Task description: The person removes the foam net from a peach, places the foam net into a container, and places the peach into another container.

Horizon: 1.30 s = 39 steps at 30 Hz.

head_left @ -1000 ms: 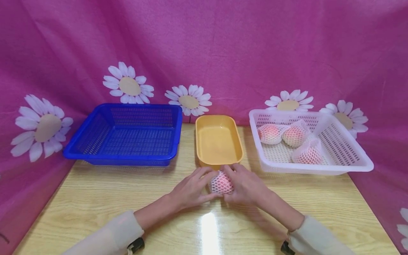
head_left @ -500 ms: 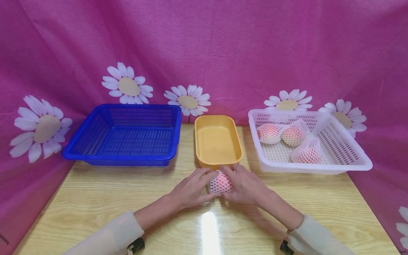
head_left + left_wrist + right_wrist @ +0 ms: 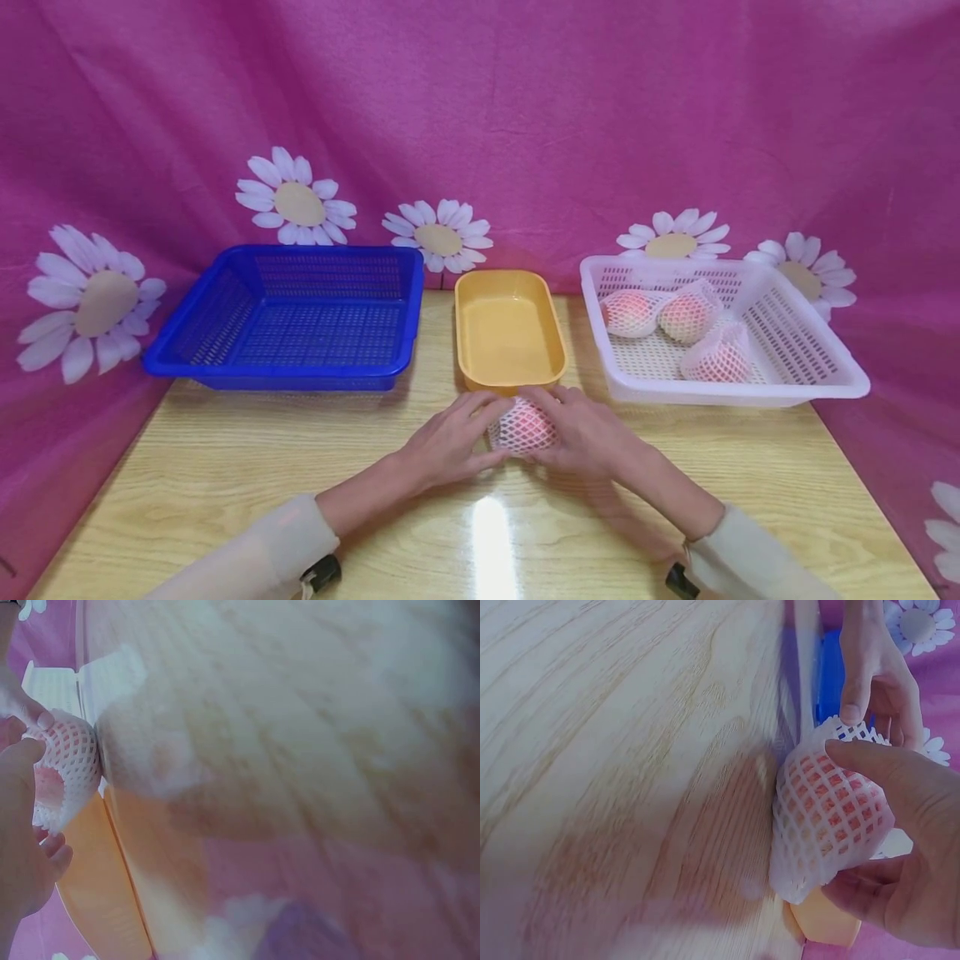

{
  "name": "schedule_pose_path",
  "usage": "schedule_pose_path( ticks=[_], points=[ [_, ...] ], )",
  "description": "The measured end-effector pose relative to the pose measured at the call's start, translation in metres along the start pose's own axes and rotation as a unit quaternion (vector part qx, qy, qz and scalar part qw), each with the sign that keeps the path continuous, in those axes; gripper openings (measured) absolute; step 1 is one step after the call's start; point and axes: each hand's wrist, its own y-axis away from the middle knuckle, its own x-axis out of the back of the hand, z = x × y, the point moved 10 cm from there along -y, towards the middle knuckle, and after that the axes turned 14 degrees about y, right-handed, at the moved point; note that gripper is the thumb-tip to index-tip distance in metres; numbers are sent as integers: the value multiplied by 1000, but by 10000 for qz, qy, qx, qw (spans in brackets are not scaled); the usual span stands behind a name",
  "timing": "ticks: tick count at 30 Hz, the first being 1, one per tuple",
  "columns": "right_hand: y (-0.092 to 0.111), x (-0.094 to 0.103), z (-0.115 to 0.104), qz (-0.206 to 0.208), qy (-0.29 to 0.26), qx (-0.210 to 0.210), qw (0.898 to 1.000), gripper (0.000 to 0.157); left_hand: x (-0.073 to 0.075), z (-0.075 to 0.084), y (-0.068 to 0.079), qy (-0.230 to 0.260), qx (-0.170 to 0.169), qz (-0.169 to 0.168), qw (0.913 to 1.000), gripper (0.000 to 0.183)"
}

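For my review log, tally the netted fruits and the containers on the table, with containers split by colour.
Netted fruits: 4
Blue basket: 1
White basket: 1
Yellow tub: 1
Total: 7

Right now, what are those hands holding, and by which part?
A round pinkish fruit in white foam netting: the right hand grips its side, the left hand the netting's open end.
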Motion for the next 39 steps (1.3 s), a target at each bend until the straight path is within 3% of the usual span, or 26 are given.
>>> schedule_pose_path(
  ticks=[22, 39],
  points=[
    [14, 9, 17, 352, -293, -106, 9989, 84, 8, -9, 6, 23, 302, 161, 9994, 73],
    [38, 7, 42, 166, -173, -514, 9984, 86, 33, -32, 44, -161, 871, 301, 9956, 73]
  ],
)
